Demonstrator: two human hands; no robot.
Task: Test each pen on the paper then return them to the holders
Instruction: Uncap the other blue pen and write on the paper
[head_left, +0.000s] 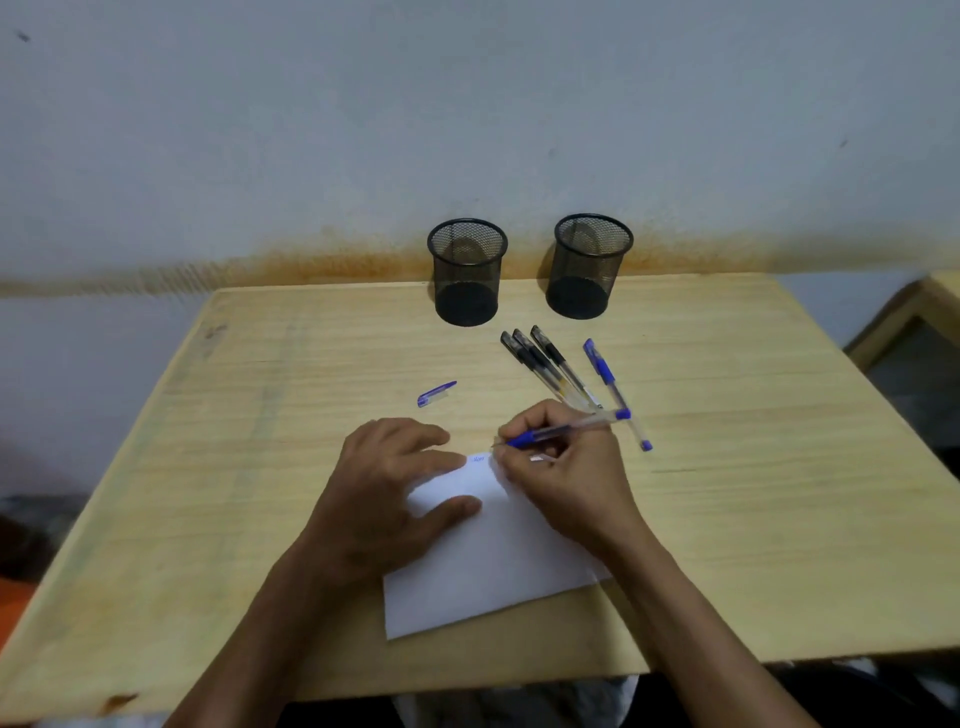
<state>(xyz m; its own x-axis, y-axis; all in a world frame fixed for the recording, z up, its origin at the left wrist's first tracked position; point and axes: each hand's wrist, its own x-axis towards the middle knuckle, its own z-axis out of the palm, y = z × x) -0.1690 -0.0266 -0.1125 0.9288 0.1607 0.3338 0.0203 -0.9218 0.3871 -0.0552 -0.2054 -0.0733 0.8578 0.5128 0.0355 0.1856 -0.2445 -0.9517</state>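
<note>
In the head view, the only view given, the right hand (563, 467) pinches an uncapped blue pen (558, 430) in a writing grip, with its tip down at the far edge of the white paper (488, 571), which lies on the near middle of the wooden counter (260, 415). Just beside the tip there is a small blue scribble (478, 459), so I judge that this pen is being tested at this moment and that it writes. The left hand (387, 493) lies flat on the paper with straight fingers and presses it down; it holds nothing. The loose blue cap (436, 394) of the pen rests on the counter beyond the left hand, apart from the paper. Beyond the right hand three black pens (540, 364) lie close together, with their caps on as far as I can tell, and one more blue pen (608, 379), also capped, lies just beside them on the right. At the far edge of the counter stand two black mesh holders, the left holder (467, 273) and the right holder (589, 266), and no pen is in them. I see only one mark on the paper, so the task seems to be at its beginning: probably four pens are not yet tested, the blue pen needs its cap again, and all five pens must yet go into the holders.
</note>
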